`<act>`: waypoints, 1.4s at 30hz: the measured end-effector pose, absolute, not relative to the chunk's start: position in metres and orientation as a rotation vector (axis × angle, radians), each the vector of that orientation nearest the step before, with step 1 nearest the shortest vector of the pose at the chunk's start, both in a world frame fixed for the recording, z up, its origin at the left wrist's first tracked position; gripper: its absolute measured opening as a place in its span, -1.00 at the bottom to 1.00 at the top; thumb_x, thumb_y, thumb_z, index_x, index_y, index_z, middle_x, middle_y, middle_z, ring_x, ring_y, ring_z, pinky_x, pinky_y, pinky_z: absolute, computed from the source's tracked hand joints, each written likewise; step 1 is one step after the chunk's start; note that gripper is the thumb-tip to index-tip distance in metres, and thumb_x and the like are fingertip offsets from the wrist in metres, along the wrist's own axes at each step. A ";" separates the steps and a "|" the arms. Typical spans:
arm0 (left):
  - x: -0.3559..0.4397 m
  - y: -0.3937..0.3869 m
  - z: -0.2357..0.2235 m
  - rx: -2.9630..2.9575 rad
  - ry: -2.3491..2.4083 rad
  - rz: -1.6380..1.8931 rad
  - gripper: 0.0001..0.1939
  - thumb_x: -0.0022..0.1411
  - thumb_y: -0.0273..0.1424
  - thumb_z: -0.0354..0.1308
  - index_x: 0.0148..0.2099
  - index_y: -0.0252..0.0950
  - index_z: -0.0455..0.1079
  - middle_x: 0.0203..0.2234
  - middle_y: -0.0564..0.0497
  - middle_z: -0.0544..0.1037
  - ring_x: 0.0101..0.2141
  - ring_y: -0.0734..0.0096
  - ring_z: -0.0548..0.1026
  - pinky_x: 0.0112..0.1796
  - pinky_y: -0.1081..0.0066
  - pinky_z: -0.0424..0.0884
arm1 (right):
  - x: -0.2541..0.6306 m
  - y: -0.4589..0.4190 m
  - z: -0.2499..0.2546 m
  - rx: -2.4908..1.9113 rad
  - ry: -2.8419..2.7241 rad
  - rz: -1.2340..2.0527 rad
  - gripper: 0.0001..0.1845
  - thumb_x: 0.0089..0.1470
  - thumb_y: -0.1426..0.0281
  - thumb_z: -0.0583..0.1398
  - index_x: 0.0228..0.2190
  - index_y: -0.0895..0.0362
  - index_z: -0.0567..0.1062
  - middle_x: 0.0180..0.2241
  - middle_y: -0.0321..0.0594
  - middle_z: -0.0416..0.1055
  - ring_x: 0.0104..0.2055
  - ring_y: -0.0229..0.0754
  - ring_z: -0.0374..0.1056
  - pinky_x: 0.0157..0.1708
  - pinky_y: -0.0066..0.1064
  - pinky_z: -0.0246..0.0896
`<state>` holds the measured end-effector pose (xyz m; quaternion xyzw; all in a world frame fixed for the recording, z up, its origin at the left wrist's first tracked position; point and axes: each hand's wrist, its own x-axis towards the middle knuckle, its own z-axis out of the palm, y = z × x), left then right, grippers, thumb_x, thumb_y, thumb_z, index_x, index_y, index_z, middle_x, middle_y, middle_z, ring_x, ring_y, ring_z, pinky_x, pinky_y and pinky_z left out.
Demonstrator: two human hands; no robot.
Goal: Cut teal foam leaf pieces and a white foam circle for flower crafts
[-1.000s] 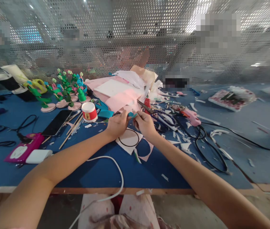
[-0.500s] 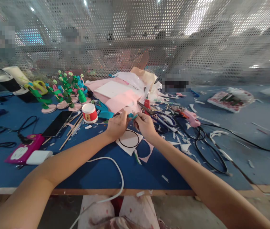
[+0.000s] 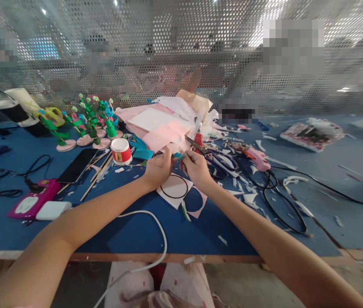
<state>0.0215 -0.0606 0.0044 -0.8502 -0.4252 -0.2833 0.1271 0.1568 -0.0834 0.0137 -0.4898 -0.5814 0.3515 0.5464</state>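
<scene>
A small piece of blue-green felt or paper [image 3: 177, 155] spans the gap between my two hands. One end is pinched by my left hand [image 3: 158, 170], its fingers closed. My right hand [image 3: 196, 170] grips the other end between thumb and fingers. Just below lies a white square [image 3: 174, 197] with a black ring [image 3: 167, 196] on it. A pink sheet with a round cut-out [image 3: 202, 207] sits beside that. Scissors [image 3: 197, 144] rest behind my right hand, their blades partly over the pink sheets [image 3: 163, 136].
A red and white tub [image 3: 121, 152], sticks [image 3: 96, 176] and a phone [image 3: 78, 166] lie left. Small green and blue plant models [image 3: 96, 124] stand behind them. A pink glue gun [image 3: 257, 159] with its black cord and white scraps [image 3: 249, 198] cover the right. A white cable [image 3: 160, 226] crosses the front edge.
My hands stay almost in place, still holding the blue-green piece. The piece looks slightly shifted between the fingers. Everything else on the table keeps its position.
</scene>
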 end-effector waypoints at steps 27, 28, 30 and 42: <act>0.024 -0.049 -0.001 -2.847 -1.014 -1.747 -0.43 0.21 -0.22 0.05 0.18 -0.39 0.06 -0.18 -0.17 0.47 -0.19 0.36 0.45 -0.22 0.39 0.39 | 0.156 -0.080 0.021 -1.067 -1.340 1.147 -0.51 -0.13 -0.01 0.17 -0.70 0.10 0.17 -0.84 -0.47 0.01 -0.79 -0.46 -0.14 -0.77 -0.51 -0.30; 0.024 -0.049 -0.001 -2.860 -1.024 -1.767 -0.43 0.21 -0.22 0.06 0.18 -0.37 0.06 -0.19 -0.16 0.48 -0.19 0.37 0.46 -0.22 0.40 0.39 | 0.156 -0.080 0.021 -1.072 -1.332 1.145 -0.51 -0.13 0.00 0.18 -0.70 0.10 0.17 -0.84 -0.47 0.00 -0.79 -0.46 -0.14 -0.77 -0.51 -0.31; 0.025 -0.050 0.001 -2.880 -1.060 -1.827 -0.41 0.19 -0.22 0.08 0.18 -0.36 0.05 -0.21 -0.13 0.50 -0.21 0.40 0.47 -0.25 0.43 0.40 | 0.156 -0.080 0.020 -1.082 -1.308 1.146 -0.53 -0.13 0.03 0.18 -0.71 0.10 0.17 -0.84 -0.47 0.00 -0.80 -0.45 -0.13 -0.77 -0.52 -0.32; 0.023 -0.052 0.004 -2.815 -0.999 -1.603 -0.46 0.26 -0.16 -0.05 0.18 -0.38 0.08 -0.26 -0.13 0.49 -0.35 0.43 0.42 -0.27 0.38 0.40 | 0.155 -0.077 0.015 -1.106 -1.232 1.127 -0.53 -0.15 0.03 0.19 -0.73 0.10 0.19 -0.86 -0.45 0.00 -0.81 -0.44 -0.11 -0.79 -0.53 -0.30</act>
